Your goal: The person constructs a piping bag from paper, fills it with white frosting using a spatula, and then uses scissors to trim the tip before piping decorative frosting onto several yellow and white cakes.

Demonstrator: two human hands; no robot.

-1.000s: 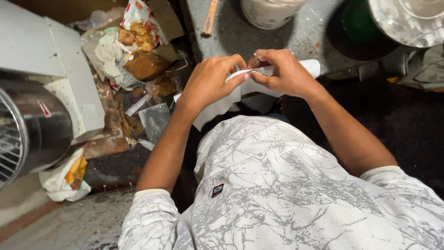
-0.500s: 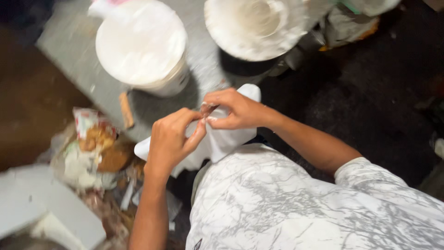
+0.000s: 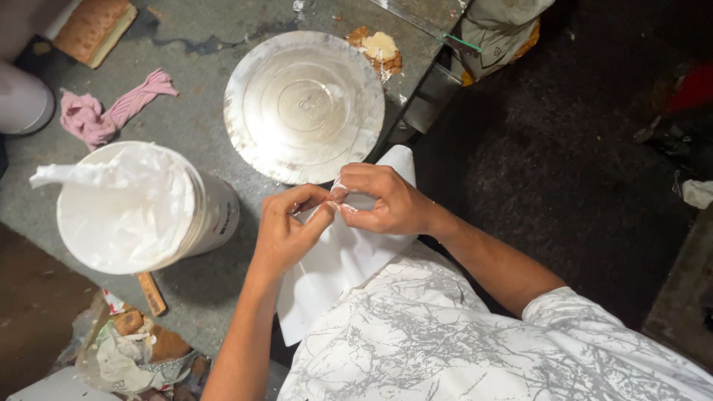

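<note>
At centre frame, both the left hand (image 3: 286, 234) and the right hand (image 3: 386, 200) have their fingers pinched shut on the top edge of a white paper sheet (image 3: 334, 278). It looks light, thin and easily creased or torn, so it is best gripped at the edge, as here, below the round metal plate (image 3: 304, 104) on the counter (image 3: 200, 126).

1. Both hands, the left hand (image 3: 286, 234) and the right hand (image 3: 386, 200), meet at the counter's near edge, pinching a white paper sheet (image 3: 334, 275); the sheet covers the gap down towards the body.
2. At 12 o'clock, touching distance away, the round metal turntable (image 3: 304, 104) blocks any straight push forward.
3. At 9 o'clock the white bucket (image 3: 137, 208) with its plastic liner stands tall just beside the left wrist.
4. Between bucket and turntable a bare strip of grey counter (image 3: 215, 141) runs out to 11 o'clock, towards the pink cloth (image 3: 111, 108).
5. At 3 o'clock, dark open floor (image 3: 564, 171) lies beyond the counter's edge.
6. At 7 o'clock, food scraps and wrappers (image 3: 134, 349) clutter the corner.
</note>
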